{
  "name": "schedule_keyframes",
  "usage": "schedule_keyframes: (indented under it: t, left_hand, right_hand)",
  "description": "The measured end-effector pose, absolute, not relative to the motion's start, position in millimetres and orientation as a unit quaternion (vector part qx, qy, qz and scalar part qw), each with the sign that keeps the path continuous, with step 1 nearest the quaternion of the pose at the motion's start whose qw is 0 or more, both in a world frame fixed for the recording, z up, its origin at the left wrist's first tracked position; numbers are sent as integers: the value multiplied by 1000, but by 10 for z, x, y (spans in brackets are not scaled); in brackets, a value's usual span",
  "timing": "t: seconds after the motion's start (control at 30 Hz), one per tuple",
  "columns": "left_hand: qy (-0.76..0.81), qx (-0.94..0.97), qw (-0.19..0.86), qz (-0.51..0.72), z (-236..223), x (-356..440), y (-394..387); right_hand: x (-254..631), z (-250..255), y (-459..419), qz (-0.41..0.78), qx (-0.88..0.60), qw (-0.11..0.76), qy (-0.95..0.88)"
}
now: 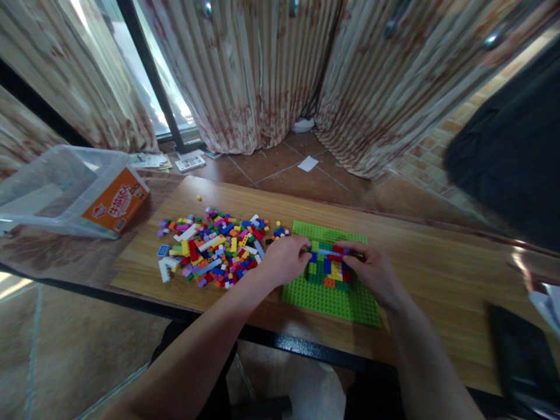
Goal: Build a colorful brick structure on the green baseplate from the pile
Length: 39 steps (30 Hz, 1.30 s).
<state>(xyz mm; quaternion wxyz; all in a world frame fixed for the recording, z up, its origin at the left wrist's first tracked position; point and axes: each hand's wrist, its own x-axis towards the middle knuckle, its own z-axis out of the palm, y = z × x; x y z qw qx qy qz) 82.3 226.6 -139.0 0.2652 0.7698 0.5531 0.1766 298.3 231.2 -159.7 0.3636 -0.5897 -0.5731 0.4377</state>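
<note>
A green studded baseplate [332,304] lies on the wooden table, bearing a low build of colored toy bricks [329,267] in green, blue, yellow, red, white and orange. At the build's upper left, my left hand [286,259] is closed, thumb and fingertips meeting at the edge; anything between them is too small to make out. From the other side, my right hand [374,269] pinches at red and purple bricks [339,252] on the build's upper right. A long light-blue brick [324,252] spans between the two hands.
A loose heap of toy bricks [219,248] spreads left of the baseplate, with one yellow brick [199,198] apart. Further left stands a clear plastic bin [65,181] with an orange label. A black flat object [520,350] lies at the right; curtains [262,76] hang behind.
</note>
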Motion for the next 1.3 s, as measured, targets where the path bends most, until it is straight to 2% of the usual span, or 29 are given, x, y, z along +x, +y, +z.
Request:
schedule_keyframes:
  t: [1.3]
  left_hand:
    - [557, 771, 262, 165, -1382, 828, 2266]
  right_hand:
    - [3055, -1568, 2322, 446, -576, 326, -602]
